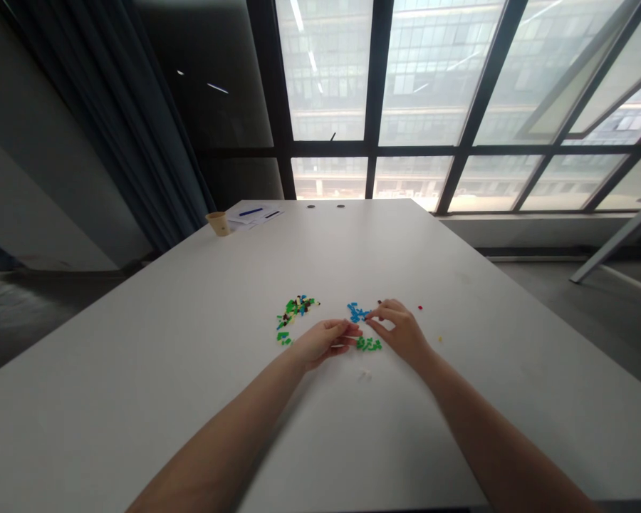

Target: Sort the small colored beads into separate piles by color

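Observation:
Several tiny plastic bricks lie in small heaps on the white table (203,370). A mixed heap of green, yellow and black bricks (295,312) sits left of centre, with a blue heap (356,312) to its right and a green heap (369,344) just below that. My left hand (323,342) is beside the green heap, its fingertips close together; whether they hold a tiny piece is unclear. My right hand (398,331) reaches to the blue heap's edge, with thumb and forefinger apart. A red brick (419,307) lies beyond it.
A paper cup (219,223) and papers with a blue pen (251,211) stand at the table's far left corner. Tall dark-framed windows (379,92) rise behind the far edge, a dark curtain (133,121) hangs left, and grey floor shows on both sides.

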Motion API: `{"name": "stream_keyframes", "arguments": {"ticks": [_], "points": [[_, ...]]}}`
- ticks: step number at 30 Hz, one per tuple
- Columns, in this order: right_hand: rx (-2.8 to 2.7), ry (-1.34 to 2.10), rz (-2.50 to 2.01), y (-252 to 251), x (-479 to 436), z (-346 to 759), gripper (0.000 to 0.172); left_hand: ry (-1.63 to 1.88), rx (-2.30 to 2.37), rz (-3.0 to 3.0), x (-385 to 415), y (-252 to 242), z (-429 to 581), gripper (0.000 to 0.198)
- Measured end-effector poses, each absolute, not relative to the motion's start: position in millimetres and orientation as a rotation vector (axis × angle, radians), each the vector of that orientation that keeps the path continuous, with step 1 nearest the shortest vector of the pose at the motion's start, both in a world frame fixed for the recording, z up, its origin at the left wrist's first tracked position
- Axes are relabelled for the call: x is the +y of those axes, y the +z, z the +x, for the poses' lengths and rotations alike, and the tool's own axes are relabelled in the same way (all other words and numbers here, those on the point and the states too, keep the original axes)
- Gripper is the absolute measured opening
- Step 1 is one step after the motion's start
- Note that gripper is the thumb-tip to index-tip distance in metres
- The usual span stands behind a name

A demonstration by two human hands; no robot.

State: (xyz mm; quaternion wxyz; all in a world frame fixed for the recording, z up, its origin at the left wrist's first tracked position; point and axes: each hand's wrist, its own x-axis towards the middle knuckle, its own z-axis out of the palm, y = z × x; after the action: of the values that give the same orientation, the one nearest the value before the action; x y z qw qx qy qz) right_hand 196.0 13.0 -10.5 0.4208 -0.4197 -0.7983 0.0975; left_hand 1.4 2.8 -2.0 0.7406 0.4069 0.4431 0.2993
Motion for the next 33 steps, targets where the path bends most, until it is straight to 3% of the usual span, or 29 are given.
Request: {"name": "stream_keyframes", "arguments": {"ticks": [7,13,21,27,33], "points": [[-1.777,0.159,-1.864,-27.8,44.1,262.8,0.013,0.625,1.065,1.11,10.4,-2.4,-8.6,0.036],[-1.816,0.348,-2.098,-37.5,47.2,272.9,0.013,0.595,1.091,1.172,11.9,-1.4,-10.4,0.036],[-1.762,0.263,-1.98,-46.7,48.6,273.2,0.015,0.723,1.24,1.24,22.1,1.5,-22.6,0.031],[-1.653,0.047,-1.504,-23.9,42.1,259.0,0.026,1.028,1.857,1.881,42.8,0.0,-65.7,0.023],[-1.87,0.09,-1.343,-16.8,32.0,236.9,0.035,0.605,2.094,2.22,48.2,-15.4,-78.2,0.028]]}}
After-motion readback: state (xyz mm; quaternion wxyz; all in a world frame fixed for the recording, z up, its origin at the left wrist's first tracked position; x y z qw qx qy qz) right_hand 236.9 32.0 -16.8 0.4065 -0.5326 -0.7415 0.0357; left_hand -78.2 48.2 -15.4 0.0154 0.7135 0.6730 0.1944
